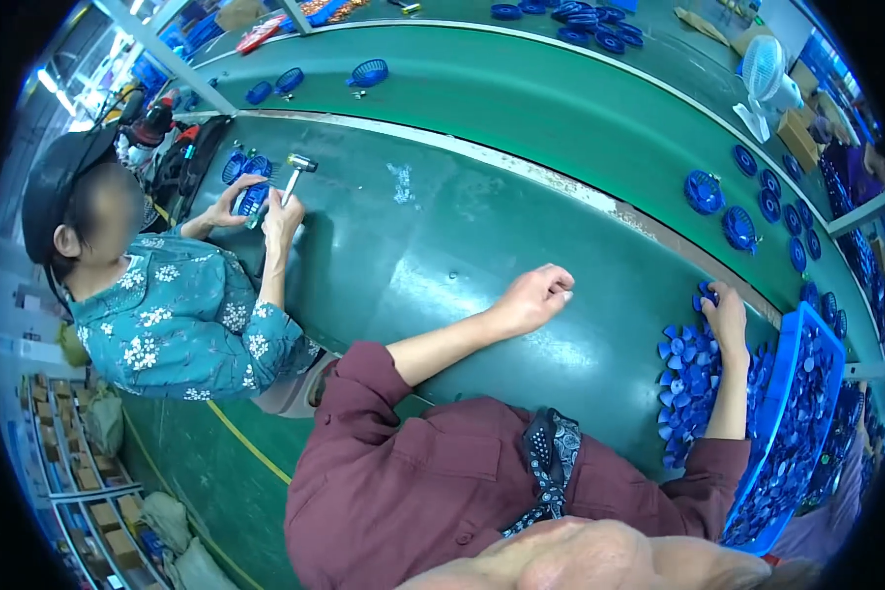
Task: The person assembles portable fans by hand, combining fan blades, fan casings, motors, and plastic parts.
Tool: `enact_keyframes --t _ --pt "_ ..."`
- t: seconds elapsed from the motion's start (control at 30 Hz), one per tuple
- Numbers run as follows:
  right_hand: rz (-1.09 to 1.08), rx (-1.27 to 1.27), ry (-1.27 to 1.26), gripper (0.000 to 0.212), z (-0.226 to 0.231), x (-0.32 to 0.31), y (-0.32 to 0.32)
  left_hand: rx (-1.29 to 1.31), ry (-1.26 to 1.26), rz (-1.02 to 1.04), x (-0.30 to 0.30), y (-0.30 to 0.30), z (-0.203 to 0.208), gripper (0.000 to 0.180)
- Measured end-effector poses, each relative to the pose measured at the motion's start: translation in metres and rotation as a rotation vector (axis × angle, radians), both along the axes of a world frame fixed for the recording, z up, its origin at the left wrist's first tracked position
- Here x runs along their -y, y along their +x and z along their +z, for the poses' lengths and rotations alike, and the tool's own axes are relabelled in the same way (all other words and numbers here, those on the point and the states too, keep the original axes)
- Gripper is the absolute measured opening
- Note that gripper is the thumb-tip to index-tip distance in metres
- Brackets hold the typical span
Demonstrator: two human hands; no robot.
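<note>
My left hand (533, 303) hovers over or rests on the middle of the green worktable (442, 246), its fingers curled in; no object shows in it. At the right, my right hand (726, 320) has its fingers closed on a small blue fan blade (702, 293), partly hidden by the fingers. Below that hand, a pile of loose blue fan blades (686, 385) lies on the table, partly covered by my right forearm. Beside the pile stands a blue plastic bin (790, 393) heaped with more such blades.
Along the far side runs a green conveyor belt (521, 128) carrying round blue fan housings (704, 192). At the left, a co-worker holds a hammer (300, 165) near blue housings (255, 197). A white fan (763, 69) stands at the far right. Shelves (79, 462) hold boxes at lower left.
</note>
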State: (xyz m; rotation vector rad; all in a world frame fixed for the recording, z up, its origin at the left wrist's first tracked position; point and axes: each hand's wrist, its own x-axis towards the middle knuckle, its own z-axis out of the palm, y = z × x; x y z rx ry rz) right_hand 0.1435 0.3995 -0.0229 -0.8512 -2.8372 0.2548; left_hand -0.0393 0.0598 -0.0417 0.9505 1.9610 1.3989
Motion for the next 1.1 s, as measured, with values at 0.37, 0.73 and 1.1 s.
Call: enact_keyframes --t 0.37,0.73,1.1 --pt "0.429 -0.237 -0.38 0.029 0.01 0.171 -0.026 -0.554 -0.097 0.199 0.0 -0.115 0.001 0.034" --pt "0.407 -0.492 -0.29 0.028 -0.048 0.214 -0.018 -1.409 -0.885 0.683 0.023 -0.399 -0.039 0.026" --pt "0.367 -0.439 -0.377 0.032 -0.036 0.217 -0.027 -1.09 -0.814 0.716 0.037 -0.492 -0.04 0.03"
